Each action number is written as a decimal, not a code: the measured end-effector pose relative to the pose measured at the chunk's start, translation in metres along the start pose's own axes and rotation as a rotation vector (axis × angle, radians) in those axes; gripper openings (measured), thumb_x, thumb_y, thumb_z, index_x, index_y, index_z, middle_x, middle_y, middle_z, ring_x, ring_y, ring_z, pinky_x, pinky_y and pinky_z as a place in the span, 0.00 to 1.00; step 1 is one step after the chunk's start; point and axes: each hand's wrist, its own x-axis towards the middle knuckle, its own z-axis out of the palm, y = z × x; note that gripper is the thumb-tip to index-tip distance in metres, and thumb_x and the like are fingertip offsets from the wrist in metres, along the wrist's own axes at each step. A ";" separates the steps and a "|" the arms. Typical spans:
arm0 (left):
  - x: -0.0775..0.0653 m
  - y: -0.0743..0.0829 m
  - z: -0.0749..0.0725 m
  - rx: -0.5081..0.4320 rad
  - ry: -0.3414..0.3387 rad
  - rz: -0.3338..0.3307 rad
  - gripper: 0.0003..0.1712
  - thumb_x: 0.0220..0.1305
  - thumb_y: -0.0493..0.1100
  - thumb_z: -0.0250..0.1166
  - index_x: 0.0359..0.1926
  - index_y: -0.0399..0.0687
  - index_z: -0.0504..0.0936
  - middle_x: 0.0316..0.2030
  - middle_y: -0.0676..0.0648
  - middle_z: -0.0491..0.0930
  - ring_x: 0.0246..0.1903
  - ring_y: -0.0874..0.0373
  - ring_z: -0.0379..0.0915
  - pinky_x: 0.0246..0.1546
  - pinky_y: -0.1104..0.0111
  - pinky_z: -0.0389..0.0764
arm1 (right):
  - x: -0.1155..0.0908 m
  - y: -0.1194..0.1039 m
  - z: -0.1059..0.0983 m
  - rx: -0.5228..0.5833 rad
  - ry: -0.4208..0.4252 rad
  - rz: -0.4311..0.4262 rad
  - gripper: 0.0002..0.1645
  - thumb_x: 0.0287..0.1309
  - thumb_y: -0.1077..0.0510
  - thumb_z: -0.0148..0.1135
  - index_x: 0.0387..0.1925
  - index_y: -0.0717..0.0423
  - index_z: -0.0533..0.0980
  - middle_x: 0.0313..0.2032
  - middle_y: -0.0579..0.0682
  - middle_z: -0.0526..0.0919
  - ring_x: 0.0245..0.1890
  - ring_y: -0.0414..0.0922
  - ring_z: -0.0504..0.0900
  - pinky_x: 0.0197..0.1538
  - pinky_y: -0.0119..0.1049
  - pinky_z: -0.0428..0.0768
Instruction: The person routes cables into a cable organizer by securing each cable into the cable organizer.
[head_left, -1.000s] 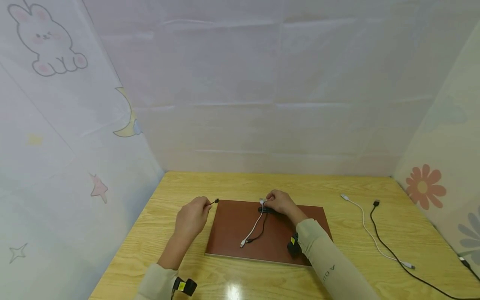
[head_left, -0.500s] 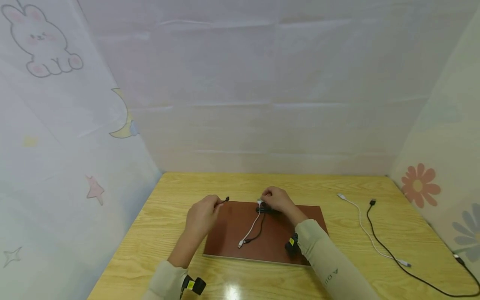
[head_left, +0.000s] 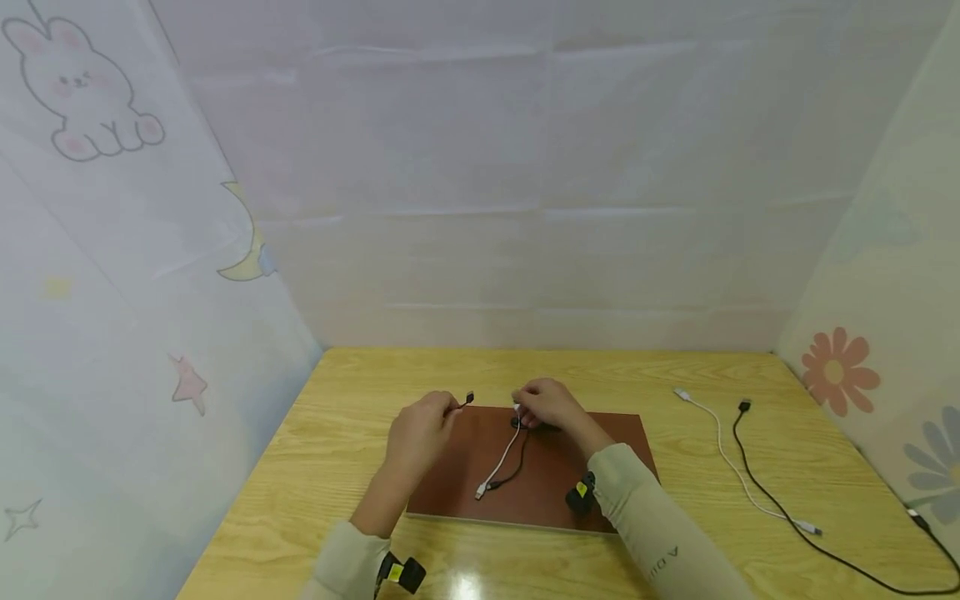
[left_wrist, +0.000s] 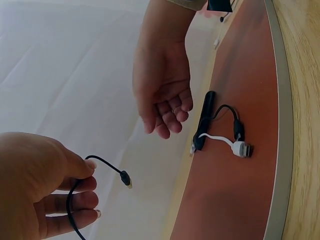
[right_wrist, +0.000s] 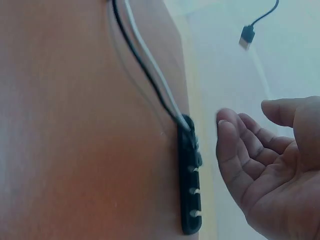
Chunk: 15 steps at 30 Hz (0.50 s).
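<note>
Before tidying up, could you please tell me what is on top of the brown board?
On the brown board, a black cable holder sits near the far edge, with a white cable and a black cable extending from it. The board beneath the holder is covered.

Board [head_left: 555, 500]: lying on the surface [head_left: 255, 500]. Cable holder [right_wrist: 188, 202]: resting along the board's far edge. Two cables [right_wrist: 143, 67]: running nearward from its left end. Left hand [head_left: 420, 429], holding another cable [left_wrist: 125, 177]: hovering at the board's left. Right hand [head_left: 551, 404]: hovering beside the holder. Two loose cables [head_left: 788, 517]: lying rightward, crossing.
</note>
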 end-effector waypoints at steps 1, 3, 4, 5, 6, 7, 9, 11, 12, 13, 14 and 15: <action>0.001 0.001 0.001 -0.001 0.006 0.002 0.03 0.66 0.43 0.70 0.37 0.49 0.85 0.34 0.52 0.86 0.28 0.58 0.81 0.27 0.67 0.80 | 0.000 -0.001 0.001 0.029 -0.011 0.011 0.21 0.75 0.50 0.55 0.47 0.65 0.82 0.33 0.54 0.86 0.29 0.46 0.85 0.37 0.43 0.86; 0.002 0.004 0.002 -0.006 0.020 0.011 0.02 0.65 0.42 0.71 0.37 0.50 0.85 0.34 0.53 0.85 0.28 0.59 0.81 0.26 0.67 0.79 | 0.000 -0.004 0.002 0.093 -0.035 0.034 0.24 0.75 0.48 0.54 0.47 0.66 0.82 0.34 0.55 0.86 0.30 0.47 0.87 0.38 0.44 0.86; 0.003 0.005 0.003 -0.013 0.028 0.017 0.02 0.64 0.42 0.71 0.36 0.50 0.85 0.34 0.53 0.85 0.28 0.59 0.81 0.26 0.67 0.79 | 0.000 -0.005 0.002 0.126 -0.047 0.046 0.25 0.75 0.47 0.54 0.48 0.67 0.82 0.34 0.55 0.87 0.31 0.47 0.88 0.39 0.44 0.86; 0.004 0.007 0.004 -0.013 0.033 0.025 0.02 0.64 0.42 0.71 0.36 0.51 0.86 0.34 0.54 0.85 0.28 0.59 0.81 0.26 0.67 0.79 | -0.001 -0.007 0.002 0.157 -0.059 0.053 0.25 0.75 0.47 0.54 0.48 0.67 0.82 0.35 0.56 0.87 0.31 0.48 0.88 0.40 0.44 0.86; 0.004 0.008 0.004 -0.017 0.038 0.029 0.02 0.64 0.42 0.71 0.36 0.50 0.86 0.34 0.54 0.85 0.28 0.59 0.81 0.25 0.67 0.78 | -0.001 -0.008 0.003 0.182 -0.069 0.061 0.26 0.75 0.46 0.54 0.48 0.68 0.82 0.35 0.57 0.88 0.32 0.48 0.89 0.40 0.44 0.86; 0.005 0.009 0.005 -0.016 0.041 0.031 0.03 0.64 0.43 0.71 0.36 0.51 0.85 0.33 0.55 0.85 0.28 0.59 0.81 0.25 0.67 0.78 | -0.002 -0.010 0.003 0.206 -0.078 0.069 0.27 0.75 0.46 0.54 0.48 0.68 0.82 0.36 0.58 0.88 0.33 0.48 0.89 0.41 0.44 0.86; 0.005 0.011 0.007 -0.017 0.044 0.037 0.02 0.64 0.43 0.71 0.35 0.51 0.86 0.33 0.55 0.85 0.28 0.60 0.81 0.25 0.67 0.78 | -0.003 -0.013 0.003 0.228 -0.090 0.073 0.28 0.75 0.45 0.54 0.49 0.68 0.82 0.37 0.59 0.88 0.34 0.48 0.89 0.43 0.44 0.86; 0.006 0.013 0.009 -0.011 0.045 0.046 0.03 0.64 0.43 0.71 0.35 0.51 0.86 0.33 0.55 0.85 0.28 0.60 0.81 0.25 0.67 0.78 | -0.004 -0.015 0.003 0.239 -0.095 0.076 0.28 0.75 0.44 0.54 0.48 0.67 0.82 0.38 0.60 0.88 0.34 0.48 0.89 0.44 0.45 0.86; 0.007 0.014 0.010 -0.014 0.046 0.047 0.03 0.64 0.43 0.71 0.36 0.51 0.86 0.34 0.55 0.85 0.28 0.60 0.81 0.25 0.67 0.78 | -0.004 -0.015 0.003 0.240 -0.097 0.076 0.29 0.75 0.43 0.53 0.48 0.67 0.82 0.39 0.60 0.88 0.34 0.47 0.89 0.44 0.45 0.86; 0.007 0.015 0.011 -0.014 0.047 0.051 0.02 0.64 0.43 0.72 0.36 0.52 0.86 0.34 0.55 0.86 0.28 0.59 0.81 0.25 0.67 0.79 | -0.005 -0.016 0.003 0.242 -0.099 0.073 0.29 0.75 0.43 0.53 0.49 0.67 0.82 0.39 0.60 0.88 0.34 0.47 0.89 0.45 0.45 0.86; 0.008 0.016 0.012 -0.017 0.049 0.056 0.02 0.63 0.42 0.72 0.36 0.51 0.86 0.34 0.55 0.86 0.28 0.59 0.82 0.26 0.67 0.79 | -0.005 -0.017 0.003 0.247 -0.102 0.073 0.29 0.75 0.43 0.53 0.49 0.67 0.82 0.38 0.59 0.88 0.34 0.47 0.89 0.45 0.46 0.86; 0.009 0.017 0.013 -0.021 0.049 0.061 0.02 0.63 0.41 0.72 0.36 0.51 0.86 0.34 0.55 0.86 0.28 0.59 0.82 0.26 0.67 0.79 | -0.005 -0.017 0.003 0.252 -0.104 0.075 0.29 0.75 0.43 0.53 0.49 0.66 0.82 0.38 0.59 0.88 0.34 0.47 0.89 0.46 0.47 0.85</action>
